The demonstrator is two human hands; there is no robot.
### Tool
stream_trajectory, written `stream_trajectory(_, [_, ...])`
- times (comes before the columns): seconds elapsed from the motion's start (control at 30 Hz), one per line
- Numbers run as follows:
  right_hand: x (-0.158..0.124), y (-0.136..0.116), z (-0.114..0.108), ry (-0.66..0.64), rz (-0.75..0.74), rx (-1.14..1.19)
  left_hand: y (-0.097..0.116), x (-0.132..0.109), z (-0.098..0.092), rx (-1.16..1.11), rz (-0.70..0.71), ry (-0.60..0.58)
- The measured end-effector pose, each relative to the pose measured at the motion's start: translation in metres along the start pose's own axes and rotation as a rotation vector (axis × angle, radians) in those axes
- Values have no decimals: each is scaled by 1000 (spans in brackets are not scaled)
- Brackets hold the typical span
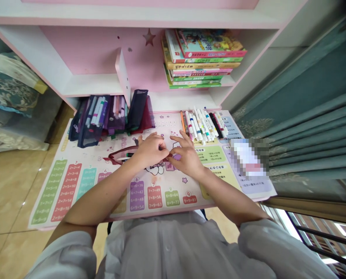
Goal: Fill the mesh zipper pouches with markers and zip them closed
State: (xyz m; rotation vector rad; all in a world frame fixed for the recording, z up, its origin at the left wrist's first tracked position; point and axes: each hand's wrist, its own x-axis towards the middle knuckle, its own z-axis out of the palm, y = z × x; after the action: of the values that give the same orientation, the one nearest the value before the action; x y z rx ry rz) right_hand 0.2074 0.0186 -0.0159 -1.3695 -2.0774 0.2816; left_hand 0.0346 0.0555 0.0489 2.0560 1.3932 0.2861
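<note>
A flat red mesh pencil pouch [121, 155] lies on the pink desk mat [74, 182] in front of me, with a pen or two inside. My left hand [150, 151] is curled over the pouch's right end, fingers closed on it. Beside it my right hand [186, 156] rests on the mat, thumb and forefinger pinching at the same end, other fingers stretched out. What the fingertips pinch is too small to see.
Several markers [203, 124] lie in a row on the mat behind my right hand. Dark mesh pouches [97, 118] full of pens stand at the back left. A stack of books [200, 58] fills the pink shelf above. A green curtain [307, 116] hangs at right.
</note>
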Motion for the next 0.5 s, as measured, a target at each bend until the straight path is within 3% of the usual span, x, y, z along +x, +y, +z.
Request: stream_trajectory(0.5, [1, 2, -1, 19, 19, 15, -1, -1, -5, 59, 5, -48])
